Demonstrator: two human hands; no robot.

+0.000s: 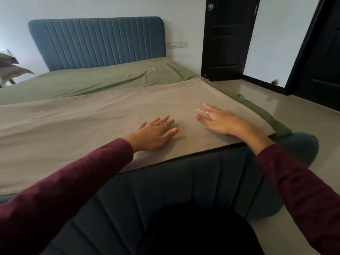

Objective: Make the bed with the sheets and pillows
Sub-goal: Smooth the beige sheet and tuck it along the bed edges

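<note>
1. Far off to the left of my left hand point(153, 134), beyond the bed's edge, I see a heap of pillows point(11, 68). At least two show, one olive and one tan, though the frame cuts them off. I judge they are parked there so the mattress stays free while I lay the sheets.
2. Ahead of both hands, the one green sheet point(95, 80) covers the mattress up to the blue headboard point(99, 43). It still carries creases near the head end.
3. Under my hands lies the one beige sheet point(73, 118), spread over the foot half of the bed, its near edge lining up with the blue footboard point(184, 181) below my wrists.
4. My left hand rests flat on the beige sheet, palm down, fingers spread, gripping nothing. I hold it that way to press the cloth smooth, not to lift it.
5. My right hand point(220, 120) does the same just to the right, flat and released, near the sheet's corner, where a strip of green shows past the beige edge.
6. I count two hands, two sheets and one ring on each hand.
7. Further right of my right hand is bare floor point(287, 115) and two dark doors point(228, 37).
</note>
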